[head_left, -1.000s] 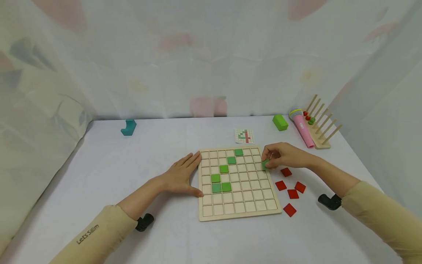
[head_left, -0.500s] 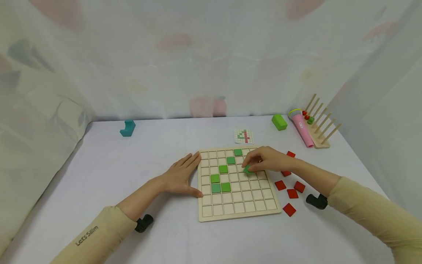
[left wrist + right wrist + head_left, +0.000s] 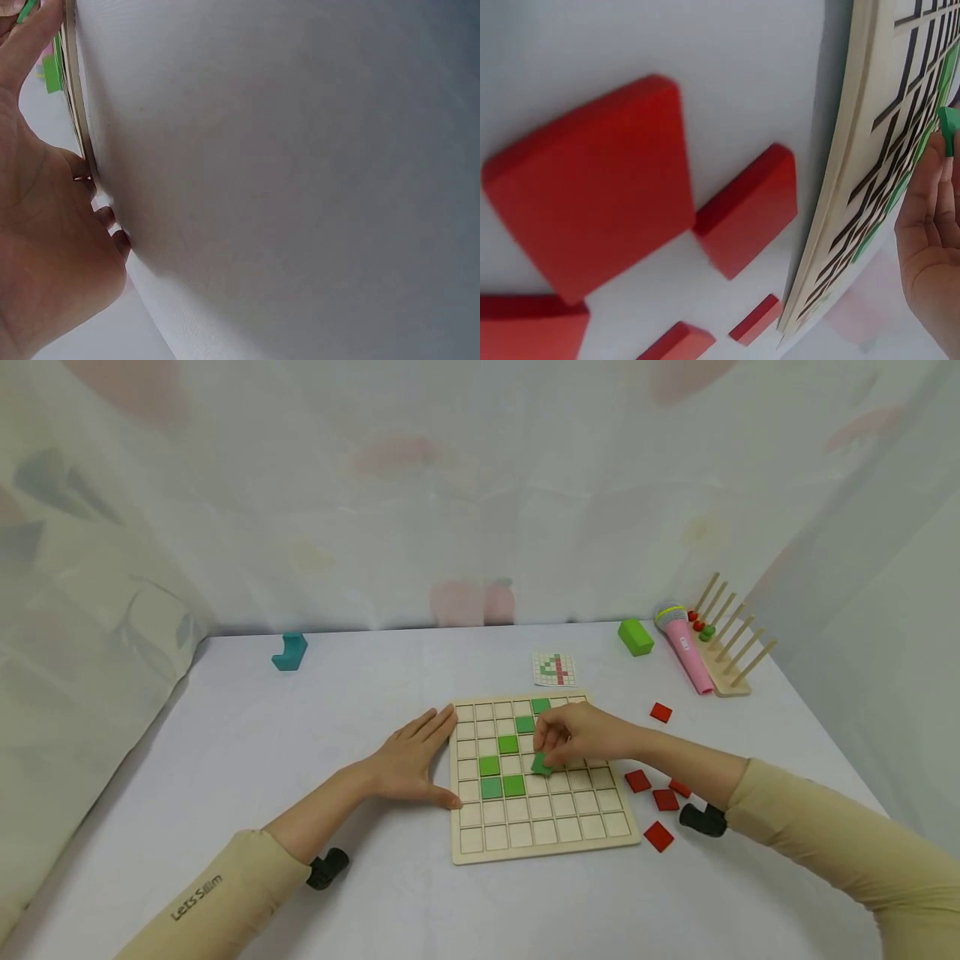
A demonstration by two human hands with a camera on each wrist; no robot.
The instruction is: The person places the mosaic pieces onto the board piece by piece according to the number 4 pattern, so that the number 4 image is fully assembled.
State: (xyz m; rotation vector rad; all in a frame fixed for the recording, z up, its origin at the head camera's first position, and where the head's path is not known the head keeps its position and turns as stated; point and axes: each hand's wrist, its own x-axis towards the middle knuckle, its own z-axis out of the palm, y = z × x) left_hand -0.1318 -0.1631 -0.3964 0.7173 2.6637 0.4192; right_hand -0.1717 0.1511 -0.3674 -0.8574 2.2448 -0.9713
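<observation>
A wooden grid board [image 3: 547, 831] lies on the white table with several green tiles set in its squares, among them a bright green tile [image 3: 490, 766]. My right hand [image 3: 585, 732] pinches a green square tile [image 3: 541, 765] over the middle of the board, tilted; the same tile [image 3: 950, 129] shows at the fingertips in the right wrist view. My left hand [image 3: 412, 764] lies with fingers spread along the board's left edge, fingertips and thumb at the rim. In the left wrist view, the left hand [image 3: 52, 225] stands against the board's side.
Several red tiles [image 3: 658, 837] lie right of the board. Behind it is a small pattern card [image 3: 555, 669]. At the back are a green block [image 3: 636, 637], a pink toy microphone [image 3: 690, 656], a pegged wooden stand [image 3: 731, 681] and a teal block [image 3: 290, 652].
My right hand has carried the green tile leftward from the board's right edge to over its middle, exposing a red tile farther back. My left hand stays in place.
</observation>
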